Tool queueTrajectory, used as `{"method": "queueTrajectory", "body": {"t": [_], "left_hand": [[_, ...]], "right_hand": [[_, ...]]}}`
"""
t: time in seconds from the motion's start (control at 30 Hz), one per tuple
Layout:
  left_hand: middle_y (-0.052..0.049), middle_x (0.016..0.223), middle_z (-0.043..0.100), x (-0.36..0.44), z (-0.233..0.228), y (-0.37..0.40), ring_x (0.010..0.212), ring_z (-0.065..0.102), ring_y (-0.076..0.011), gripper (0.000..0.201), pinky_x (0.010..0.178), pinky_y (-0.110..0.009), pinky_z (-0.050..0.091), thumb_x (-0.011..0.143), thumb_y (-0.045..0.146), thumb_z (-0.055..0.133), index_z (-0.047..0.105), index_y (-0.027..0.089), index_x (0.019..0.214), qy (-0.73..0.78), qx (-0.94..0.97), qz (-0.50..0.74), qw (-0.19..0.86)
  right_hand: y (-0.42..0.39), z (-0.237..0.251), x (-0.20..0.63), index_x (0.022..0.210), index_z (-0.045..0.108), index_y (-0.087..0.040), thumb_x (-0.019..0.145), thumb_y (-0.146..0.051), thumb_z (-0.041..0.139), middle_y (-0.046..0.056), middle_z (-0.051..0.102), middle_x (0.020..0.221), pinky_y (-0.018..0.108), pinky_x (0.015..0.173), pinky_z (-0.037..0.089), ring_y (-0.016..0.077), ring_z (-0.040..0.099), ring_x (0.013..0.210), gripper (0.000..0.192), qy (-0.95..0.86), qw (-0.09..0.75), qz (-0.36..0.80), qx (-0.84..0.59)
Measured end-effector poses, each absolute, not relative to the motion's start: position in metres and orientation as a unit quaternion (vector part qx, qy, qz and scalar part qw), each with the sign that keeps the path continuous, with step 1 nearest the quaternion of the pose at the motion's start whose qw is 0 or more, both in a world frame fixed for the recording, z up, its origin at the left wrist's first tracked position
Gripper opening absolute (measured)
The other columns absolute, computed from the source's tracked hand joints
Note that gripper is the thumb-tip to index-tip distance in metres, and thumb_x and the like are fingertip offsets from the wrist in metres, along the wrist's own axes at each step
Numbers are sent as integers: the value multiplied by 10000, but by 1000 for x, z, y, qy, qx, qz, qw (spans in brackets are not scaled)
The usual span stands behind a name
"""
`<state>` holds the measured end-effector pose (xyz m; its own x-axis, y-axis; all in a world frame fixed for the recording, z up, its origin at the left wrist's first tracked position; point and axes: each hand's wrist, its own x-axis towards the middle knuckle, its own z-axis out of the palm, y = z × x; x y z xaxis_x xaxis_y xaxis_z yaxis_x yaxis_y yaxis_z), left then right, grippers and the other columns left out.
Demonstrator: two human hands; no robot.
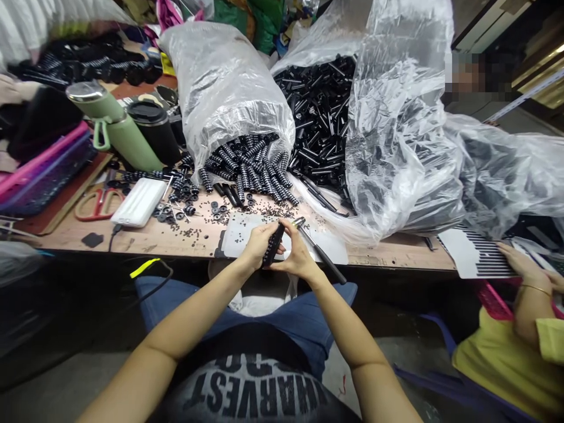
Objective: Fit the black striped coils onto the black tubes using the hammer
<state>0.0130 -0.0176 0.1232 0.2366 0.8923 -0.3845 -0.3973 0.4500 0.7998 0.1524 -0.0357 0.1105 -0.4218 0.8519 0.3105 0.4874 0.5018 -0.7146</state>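
My left hand (255, 245) is closed around a black studded bar (273, 244), held tilted above the table's front edge. My right hand (298, 254) grips the same bar from the other side, a finger near its upper end and the thumb by its lower end. Just right of my right hand lies a hammer (324, 257), its dark handle sticking out past the edge. Under my hands is a pale flat sheet (238, 232) on the table (388, 255). Tiny black bits (194, 232) are scattered to the left.
Black ribbed rods (258, 167) spill from a plastic bag (229, 76); black handle-like pieces (319, 129) fill another. Left are a white power bank (138, 202), red-handled scissors (97, 204), a green bottle (127, 135) and a black tumbler (154, 129). A co-worker's hand (524, 264) is at right.
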Motion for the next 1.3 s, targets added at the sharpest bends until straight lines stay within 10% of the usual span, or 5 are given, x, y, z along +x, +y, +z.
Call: {"method": "queueTrajectory", "body": {"t": [0.3,0.47,0.77,1.1,1.3], "left_hand": [[-42,652,615,14,106,-9,502,586,-135,371,533,-280,523,852,463,559,635,118,965,471,327,418,705],[-117,1058,587,16,70,-19,974,587,-228,469,897,-399,483,823,242,587,557,161,1285,517,669,385,370],[-127,1017,664,-10,47,-4,1018,570,-255,379,935,-504,377,894,93,430,585,193,1225,430,870,229,72],[-142,1165,646,-6,49,-17,1199,517,-268,430,1052,-516,288,912,79,350,530,152,1296,446,874,194,8],[-247,1465,359,22,41,-31,1405,259,-315,641,1142,-499,178,929,402,370,334,-15,1415,445,879,166,37]], "right_hand": [[-37,93,144,1423,182,-181,585,-258,756,143,322,1426,437,1132,333,280,350,1343,1019,-765,363,297,-442],[-33,63,140,1416,218,-141,680,-244,677,192,391,1375,504,1094,350,311,379,1313,874,-761,336,195,-520],[-43,78,224,958,576,-143,911,-365,491,182,614,968,427,804,429,322,556,979,242,-630,107,-3,-769],[-75,107,195,844,528,-198,992,-393,280,11,539,576,252,541,292,177,528,520,348,-664,85,139,-730],[-80,135,160,876,524,-218,1000,-442,192,31,596,657,248,572,357,175,569,566,419,-699,202,155,-669]]}}
